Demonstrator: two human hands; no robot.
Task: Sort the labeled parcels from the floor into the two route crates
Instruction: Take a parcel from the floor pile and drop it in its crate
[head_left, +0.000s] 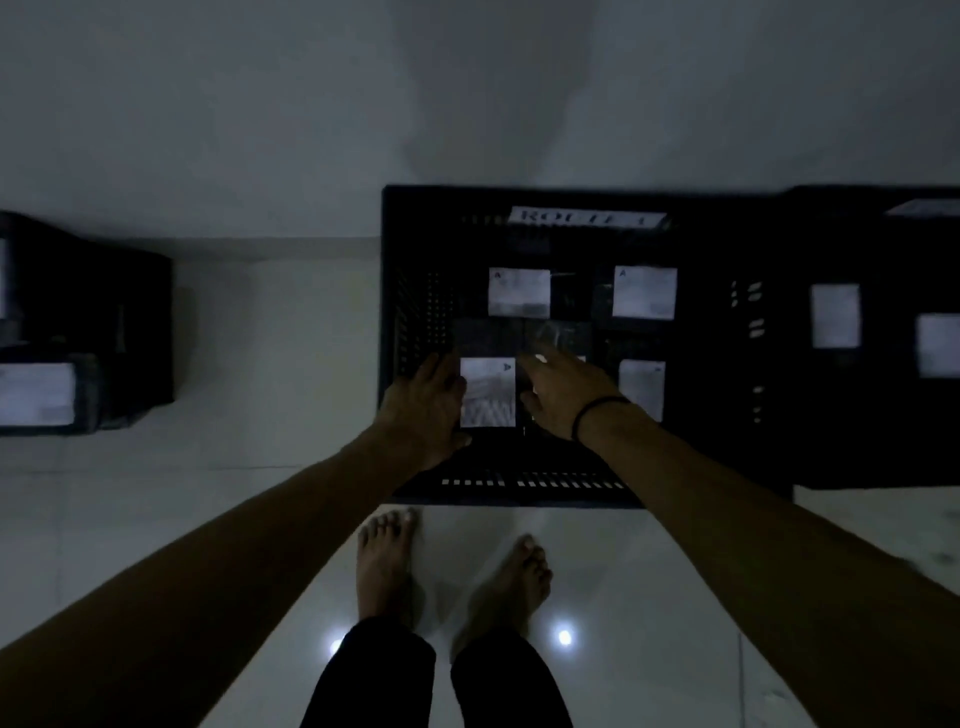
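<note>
A black crate (415, 291) with a "ROUTE 1" tag stands on the floor in front of me. Inside it lie three dark parcels with white labels (518, 292), (644, 292), (641, 389). Low in the near left part of the crate is another labeled parcel (488, 392), marked "A". My left hand (423, 405) holds its left edge, thumb at its near corner. My right hand (566, 395) hovers at its right side with fingers spread and straight. A second black crate (883, 441) adjoins on the right and holds two labeled parcels (835, 316), (937, 345).
At the far left, dark parcels sit on the pale tiled floor, one with a white label (36, 393) in front of a black stack (114, 312). My bare feet (384, 561) stand just before the crate. A wall rises behind the crates. The room is dim.
</note>
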